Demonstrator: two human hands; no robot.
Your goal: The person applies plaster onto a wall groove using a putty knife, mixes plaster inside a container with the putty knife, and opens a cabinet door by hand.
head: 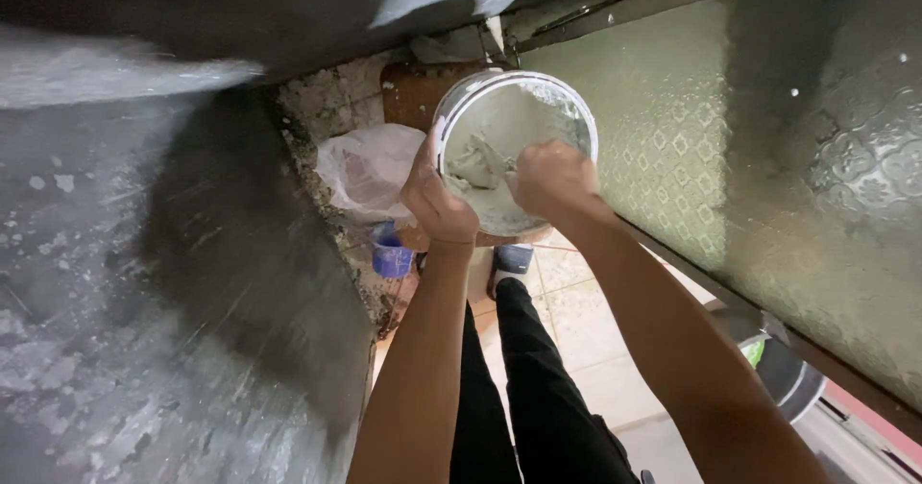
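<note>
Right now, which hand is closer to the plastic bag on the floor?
Left. The left hand grips the bucket rim directly beside the plastic bag; the right hand is inside the bucket, farther away.

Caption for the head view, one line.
Left hand grips the rim of a white bucket while right hand reaches into its grey paste.

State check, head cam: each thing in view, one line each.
white bucket: held up, tilted toward camera, partly filled with grey paste
grey paste: wet, lumpy
left hand: gripping the bucket rim
right hand: closed, inside the bucket, in the paste
plastic bag: crumpled, on the floor
blue cup: upright on the floor
</note>
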